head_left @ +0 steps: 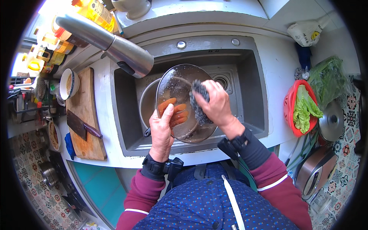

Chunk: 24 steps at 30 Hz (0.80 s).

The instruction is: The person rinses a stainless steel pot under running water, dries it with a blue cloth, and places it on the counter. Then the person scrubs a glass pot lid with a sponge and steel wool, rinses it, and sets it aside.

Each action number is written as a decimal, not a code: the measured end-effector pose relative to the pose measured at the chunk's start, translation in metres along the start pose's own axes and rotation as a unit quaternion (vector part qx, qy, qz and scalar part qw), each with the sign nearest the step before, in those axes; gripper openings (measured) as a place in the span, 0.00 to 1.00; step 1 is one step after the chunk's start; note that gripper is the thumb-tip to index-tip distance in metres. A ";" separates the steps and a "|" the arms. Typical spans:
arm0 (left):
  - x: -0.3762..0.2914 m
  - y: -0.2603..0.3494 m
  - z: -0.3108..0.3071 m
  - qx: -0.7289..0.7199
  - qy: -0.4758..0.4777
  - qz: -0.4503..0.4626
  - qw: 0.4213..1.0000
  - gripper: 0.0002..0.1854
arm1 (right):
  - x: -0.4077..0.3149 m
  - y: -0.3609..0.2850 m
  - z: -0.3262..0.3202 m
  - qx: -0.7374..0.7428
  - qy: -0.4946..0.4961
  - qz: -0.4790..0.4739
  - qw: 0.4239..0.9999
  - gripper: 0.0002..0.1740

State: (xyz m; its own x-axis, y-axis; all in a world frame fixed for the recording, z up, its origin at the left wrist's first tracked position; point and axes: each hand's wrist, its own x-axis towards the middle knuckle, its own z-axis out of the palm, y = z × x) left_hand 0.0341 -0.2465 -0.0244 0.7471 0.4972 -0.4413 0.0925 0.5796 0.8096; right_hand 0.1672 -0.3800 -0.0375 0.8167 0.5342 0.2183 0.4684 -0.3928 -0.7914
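A round glass pot lid (181, 82) with a thin rim is tilted over the sink (247, 77). My left hand (163, 126) grips its left edge, thumb on the near face and fingers showing through the glass behind. In my right hand (217, 105) is a dark grey scrubbing cloth (198, 105), pressed against the right part of the lid. Drops of water dot the glass. Beneath the lid a round pan (143, 95) with a dark handle stands in the basin, partly hidden.
A steel faucet (132, 59) reaches over the sink's left side. A cleaver (79, 125) lies on a wooden cutting board (86, 149), with a bowl (69, 83) at its far end. On the right, a red colander (290, 109) holds lettuce (304, 112) beside a metal lid (330, 123).
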 end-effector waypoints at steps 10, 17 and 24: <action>0.006 0.000 -0.024 -0.108 0.005 -0.071 0.992 0.16 | -0.008 0.000 -0.040 0.136 -0.148 -0.050 0.978 0.26; 0.008 -0.003 -0.025 -0.106 0.004 -0.064 0.992 0.17 | 0.021 0.009 -0.022 0.228 -0.127 0.120 0.958 0.17; 0.003 0.003 -0.024 -0.085 -0.008 -0.036 0.996 0.16 | 0.012 -0.013 -0.035 0.136 -0.148 -0.008 0.980 0.21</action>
State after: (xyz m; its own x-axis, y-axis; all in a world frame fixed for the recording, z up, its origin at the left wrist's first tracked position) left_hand 0.0211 -0.2278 -0.0328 0.7536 0.4410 -0.4875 0.0342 0.7143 0.6990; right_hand 0.1825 -0.3951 -0.0044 0.6579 0.7477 0.0898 0.3416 -0.1900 -0.9204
